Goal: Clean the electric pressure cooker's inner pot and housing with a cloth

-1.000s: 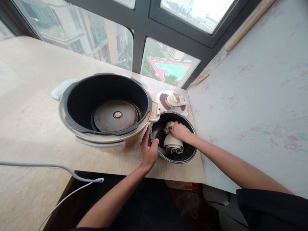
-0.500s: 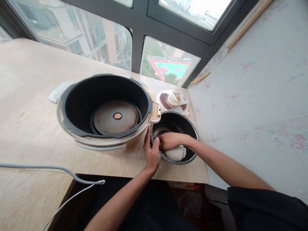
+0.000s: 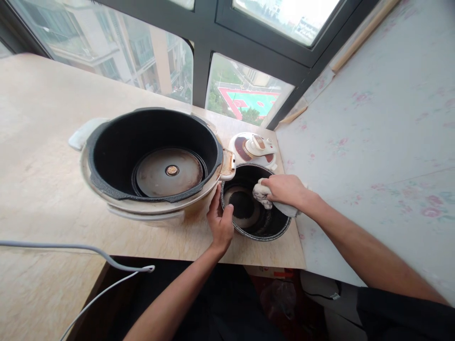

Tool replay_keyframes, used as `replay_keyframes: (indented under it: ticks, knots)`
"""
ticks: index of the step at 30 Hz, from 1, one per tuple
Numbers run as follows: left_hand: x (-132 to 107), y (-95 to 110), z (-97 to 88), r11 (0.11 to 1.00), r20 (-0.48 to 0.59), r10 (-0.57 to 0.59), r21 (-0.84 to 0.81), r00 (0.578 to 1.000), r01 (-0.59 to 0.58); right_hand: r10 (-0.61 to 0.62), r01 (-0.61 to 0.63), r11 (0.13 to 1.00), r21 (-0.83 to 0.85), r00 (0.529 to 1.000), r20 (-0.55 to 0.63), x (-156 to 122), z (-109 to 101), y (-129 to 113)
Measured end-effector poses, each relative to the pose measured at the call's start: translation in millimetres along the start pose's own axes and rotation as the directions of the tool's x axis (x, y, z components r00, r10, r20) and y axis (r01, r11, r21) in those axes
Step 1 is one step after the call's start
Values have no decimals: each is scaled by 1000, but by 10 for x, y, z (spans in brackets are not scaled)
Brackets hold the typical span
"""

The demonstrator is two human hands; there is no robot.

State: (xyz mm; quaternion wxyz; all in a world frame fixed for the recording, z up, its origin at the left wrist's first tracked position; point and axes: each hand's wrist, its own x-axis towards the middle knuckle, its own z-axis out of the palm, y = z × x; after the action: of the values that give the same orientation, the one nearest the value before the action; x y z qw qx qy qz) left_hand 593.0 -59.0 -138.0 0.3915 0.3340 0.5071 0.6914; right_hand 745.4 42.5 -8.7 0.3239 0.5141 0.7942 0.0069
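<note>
A dark inner cooking pot (image 3: 241, 222) stands on the counter, its inside showing a lighter ring around a black patch at the bottom. My left hand (image 3: 221, 226) grips the pot's near-left rim, thumb over the edge and fingers along the outer wall. Above the right part of the opening, my right hand (image 3: 287, 190) is closed on a crumpled whitish cloth (image 3: 262, 194) with dark smudges. One end of the cloth hangs below the hand by the right rim. The cooker body (image 3: 156, 201), with a stained heating plate (image 3: 188, 173) inside, sits left of the pot.
Behind the pot lies the white and brown cooker lid (image 3: 253, 148). A grey cord (image 3: 78, 246) hangs over the counter's (image 3: 39, 189) front edge at left. The papered wall (image 3: 362, 151) rises close on the right, and windows (image 3: 245, 90) stand behind.
My right hand has risen from the pot's lower left inside to above its right part, taking the cloth along. The pot's bottom now shows. My left hand stays on the rim.
</note>
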Motion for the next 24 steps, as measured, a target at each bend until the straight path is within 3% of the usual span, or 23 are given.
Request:
replay_keyframes:
  ticks: [3,5,9,13,16,19,22,24]
  knots:
    - [15,-2,-19,1000,5,14,20,1000,-14,143,-128,988,89,973,-183,79,73,-34]
    - [22,4,-27,999,14,8,34,1000,-8,184,-149,978,143,944,-274,138,117,-120]
    - [33,30,-37,999,35,-32,44,999,30,154,-76,971,225,923,-352,265,156,-428]
    - [24,46,-35,998,30,-35,56,999,33,97,46,922,385,934,-344,299,154,-768]
    - [2,46,-27,997,0,-15,73,1000,15,70,125,805,580,950,-303,235,200,-885]
    - [-24,38,-14,996,-12,12,94,1000,-11,5,219,629,746,958,-285,139,270,-846]
    - [-45,11,2,995,-9,34,91,999,-33,-84,318,467,825,945,-317,54,312,-745]
    - [-51,-10,12,996,-14,39,78,999,-38,-124,359,408,839,933,-339,8,330,-694]
